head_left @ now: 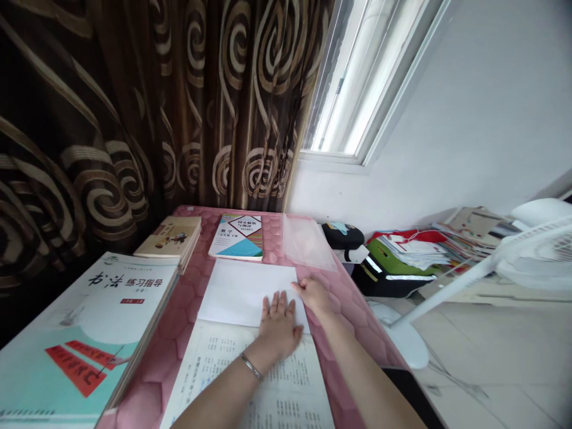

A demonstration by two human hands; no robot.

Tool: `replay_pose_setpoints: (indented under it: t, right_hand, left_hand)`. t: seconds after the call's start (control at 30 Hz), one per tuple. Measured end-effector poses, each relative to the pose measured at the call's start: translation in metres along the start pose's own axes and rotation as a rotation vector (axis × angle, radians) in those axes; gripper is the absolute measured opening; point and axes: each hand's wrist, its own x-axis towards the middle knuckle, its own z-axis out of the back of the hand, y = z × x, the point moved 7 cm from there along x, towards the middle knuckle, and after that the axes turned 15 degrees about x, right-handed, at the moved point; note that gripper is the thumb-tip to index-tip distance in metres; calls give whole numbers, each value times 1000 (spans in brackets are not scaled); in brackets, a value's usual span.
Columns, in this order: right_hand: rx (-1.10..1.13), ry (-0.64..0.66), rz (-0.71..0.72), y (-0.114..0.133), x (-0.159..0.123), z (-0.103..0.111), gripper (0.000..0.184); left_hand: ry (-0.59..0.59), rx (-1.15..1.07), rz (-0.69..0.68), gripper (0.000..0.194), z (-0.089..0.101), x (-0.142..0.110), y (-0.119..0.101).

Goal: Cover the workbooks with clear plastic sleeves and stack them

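A printed page [214,363] with columns of text lies on the pink table, partly hidden under my left forearm. At its far edge a blank white sheet [241,289] lies flat; whether it belongs to the same book I cannot tell. My left hand [280,328], with a silver bangle at the wrist, rests on the sheet's near right part, fingers spread. At the sheet's right edge, my right hand [311,294] has its thumb and fingers closed on the paper. Just beyond the sheet lies a mathematics workbook [236,237] with a white and blue cover.
On the left are a stack of large calligraphy books [116,322] and a stack of tan booklets [170,235]. A clear plastic sleeve [306,241] lies at the far right of the pink tabletop [179,310]. Beyond its edge stand a white fan [447,286] and a green bag [395,262].
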Motion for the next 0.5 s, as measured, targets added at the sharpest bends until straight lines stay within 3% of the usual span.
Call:
replay_pose_setpoints:
  t: [0.17, 0.3, 0.43, 0.5]
  right_hand:
    - [-46, -12, -89, 4, 17, -1, 40]
    - [-78, -14, -30, 13, 25, -1, 30]
    - [-90, 3, 133, 32, 24, -4, 21]
    - [-92, 25, 232, 47, 21, -10, 26]
  left_hand:
    - [-38, 40, 11, 69, 2, 0, -1]
    - [-17, 50, 22, 66, -2, -16, -11]
    - [-41, 13, -173, 70, -32, -58, -33]
    - [-16, -30, -264, 55, -59, -83, -42]
